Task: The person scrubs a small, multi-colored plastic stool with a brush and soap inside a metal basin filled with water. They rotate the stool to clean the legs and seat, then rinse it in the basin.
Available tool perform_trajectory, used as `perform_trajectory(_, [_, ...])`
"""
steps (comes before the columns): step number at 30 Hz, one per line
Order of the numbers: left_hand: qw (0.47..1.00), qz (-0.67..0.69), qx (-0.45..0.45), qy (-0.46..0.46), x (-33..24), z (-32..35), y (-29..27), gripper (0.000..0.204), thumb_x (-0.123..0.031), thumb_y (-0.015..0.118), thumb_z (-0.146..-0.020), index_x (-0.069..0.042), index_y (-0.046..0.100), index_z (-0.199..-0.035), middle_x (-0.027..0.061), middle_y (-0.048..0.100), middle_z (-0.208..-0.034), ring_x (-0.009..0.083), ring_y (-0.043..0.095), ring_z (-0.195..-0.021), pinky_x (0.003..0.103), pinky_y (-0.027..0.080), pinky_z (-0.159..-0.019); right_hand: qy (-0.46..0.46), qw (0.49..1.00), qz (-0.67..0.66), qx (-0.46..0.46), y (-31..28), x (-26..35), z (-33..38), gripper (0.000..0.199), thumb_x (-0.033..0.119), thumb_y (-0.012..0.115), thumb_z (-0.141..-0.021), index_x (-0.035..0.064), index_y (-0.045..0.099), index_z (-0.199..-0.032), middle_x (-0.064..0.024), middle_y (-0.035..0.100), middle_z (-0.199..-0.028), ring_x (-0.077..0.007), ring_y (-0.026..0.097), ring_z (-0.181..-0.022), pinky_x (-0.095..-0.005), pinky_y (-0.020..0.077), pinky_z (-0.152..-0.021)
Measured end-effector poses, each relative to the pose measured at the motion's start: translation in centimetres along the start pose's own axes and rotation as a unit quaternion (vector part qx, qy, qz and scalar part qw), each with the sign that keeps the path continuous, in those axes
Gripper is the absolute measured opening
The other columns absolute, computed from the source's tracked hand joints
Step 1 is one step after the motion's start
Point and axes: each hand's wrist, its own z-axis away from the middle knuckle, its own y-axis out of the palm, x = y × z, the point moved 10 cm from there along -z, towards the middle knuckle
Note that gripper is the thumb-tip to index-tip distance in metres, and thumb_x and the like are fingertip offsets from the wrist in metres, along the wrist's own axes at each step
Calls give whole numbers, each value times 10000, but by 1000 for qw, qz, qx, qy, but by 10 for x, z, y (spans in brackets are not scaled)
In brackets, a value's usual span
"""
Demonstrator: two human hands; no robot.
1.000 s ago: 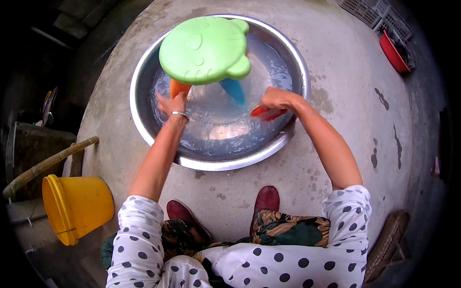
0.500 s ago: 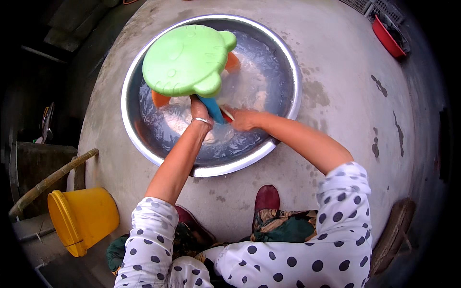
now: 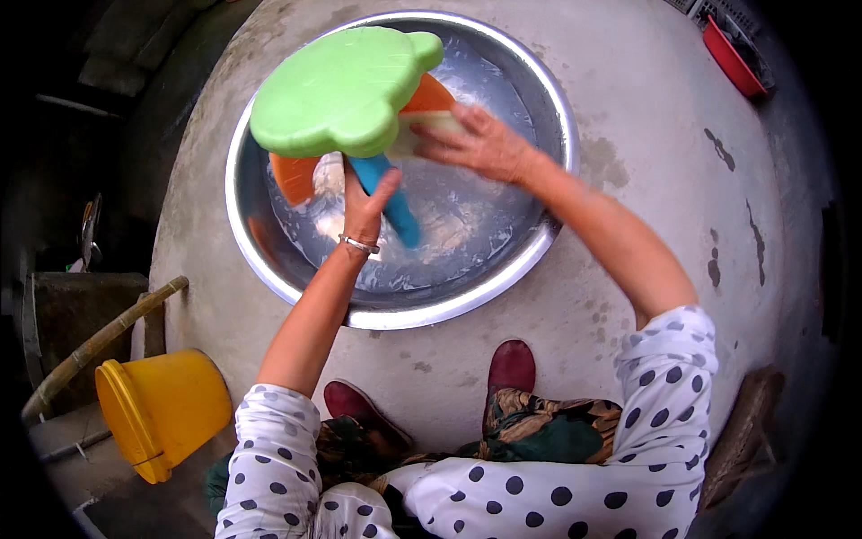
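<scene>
A small plastic stool (image 3: 328,94) has a green seat with rounded ears, a blue leg and orange legs. It stands tilted in a wide metal basin (image 3: 422,316) of cloudy water. My left hand (image 3: 364,208) grips the blue leg just under the seat, its thumb on the near side; the seat hides the other fingers. At the right edge of the seat, my right hand (image 3: 480,148) is beside an orange leg, smeared by motion. Its fingers close on a pale, blurred thing that I cannot make out.
A yellow bucket (image 3: 171,413) lies tipped at the lower left, near a bamboo pole (image 3: 108,346). At the far right is a red tub (image 3: 732,61). A dark wooden block (image 3: 741,436) rests at the lower right. Wet patches mark the concrete floor (image 3: 642,260).
My right hand has risen from the water beside the blue leg to the orange leg at the seat's right. The stool has tipped and shifted slightly left, baring more of the blue leg.
</scene>
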Motion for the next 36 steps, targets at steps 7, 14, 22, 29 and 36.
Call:
perform_trajectory(7, [992,-66,28,-100,-21,-2,-13,438,-160,646,-681,19,519,-1060,99,598,-933,199,605,-846,343,490,-751,-98,992,72,-38,21,-21,-9,607,100,480,-842,474,369,-1307,191,127,-1489,-219,169,-1313,-324,319,-1003])
perform_trajectory(14, [988,85,-31,-126,-4,-23,-34,427,-133,653,-677,-1,507,-1056,100,588,-937,199,589,-835,340,477,-736,-66,976,39,204,98,-12,25,479,170,489,-859,411,448,-1270,198,165,-1474,-198,253,-1295,-288,376,-941])
perform_trajectory(22, [987,108,-16,-118,-4,-31,-38,482,-121,610,-716,45,479,-1149,135,580,-1047,237,583,-933,379,503,-770,338,867,-219,294,86,-101,57,380,182,475,-880,272,488,-1248,37,459,-1305,-341,428,-1166,-405,469,-842])
perform_trajectory(29, [988,-28,7,-151,14,-15,-26,390,-53,671,-626,3,558,-996,74,593,-889,187,590,-833,314,481,-690,504,571,-648,-4,39,-112,11,483,173,462,-758,146,560,-1231,6,536,-757,-88,452,-627,-249,408,-498])
perform_trajectory(36, [986,-76,45,-141,48,-16,-36,357,-13,692,-574,-14,614,-922,49,618,-848,168,578,-756,314,473,-660,430,525,-731,68,71,-83,16,273,219,447,-789,121,569,-1013,30,447,-686,-79,439,-628,-241,411,-524])
